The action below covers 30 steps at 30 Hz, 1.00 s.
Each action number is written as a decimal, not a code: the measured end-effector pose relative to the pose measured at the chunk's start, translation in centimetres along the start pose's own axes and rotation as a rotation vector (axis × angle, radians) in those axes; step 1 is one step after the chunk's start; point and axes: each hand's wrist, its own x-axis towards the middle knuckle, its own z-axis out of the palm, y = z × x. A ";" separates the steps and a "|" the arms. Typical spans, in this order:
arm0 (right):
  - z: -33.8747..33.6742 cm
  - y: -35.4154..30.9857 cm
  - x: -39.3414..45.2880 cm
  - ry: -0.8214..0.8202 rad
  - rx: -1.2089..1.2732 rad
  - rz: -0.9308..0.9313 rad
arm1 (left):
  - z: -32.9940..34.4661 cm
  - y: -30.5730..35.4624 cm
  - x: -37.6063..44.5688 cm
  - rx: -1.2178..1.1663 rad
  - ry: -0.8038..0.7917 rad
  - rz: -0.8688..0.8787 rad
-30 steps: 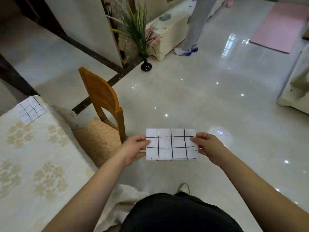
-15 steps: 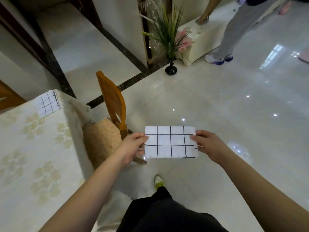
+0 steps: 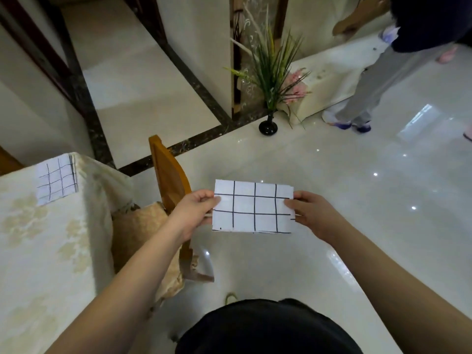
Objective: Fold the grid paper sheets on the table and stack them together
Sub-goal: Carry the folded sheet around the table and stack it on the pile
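Both hands, left hand (image 3: pixel 194 213) and right hand (image 3: pixel 310 215), still pinch the folded grid sheet (image 3: pixel 252 206) with fingers; view has swung toward the bench (image 3: pixel 38 251), bringing the second sheet (image 3: pixel 56 181) closer for stacking.

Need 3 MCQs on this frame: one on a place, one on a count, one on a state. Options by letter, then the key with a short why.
1. Where does the second grid paper sheet lie?
A. on the chair seat
B. near the far corner of the table
C. on the floor by the vase

2. How many hands grip the folded grid paper?
A. none
B. one
C. two

3. What is the state of the held paper?
A. crumpled into a ball
B. folded flat, held in the air over the floor
C. lying on the tablecloth

Key:
1 B: it rests on the cloth next to the table's far edge.
2 C: left hand pinches the left edge, right hand pinches the right edge.
3 B: layered edges show along its bottom and the shiny floor lies behind it.
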 end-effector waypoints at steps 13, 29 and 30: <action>1.2 -8.4 17.3 -0.185 -0.114 0.020 | -0.8 5.8 11.2 -0.034 0.182 -0.054; 7.2 -19.0 34.7 -0.445 -0.277 0.060 | -2.3 12.3 20.4 -0.326 0.447 -0.147; 8.2 -19.2 35.6 -0.461 -0.292 0.064 | -3.0 12.3 21.0 -0.338 0.465 -0.153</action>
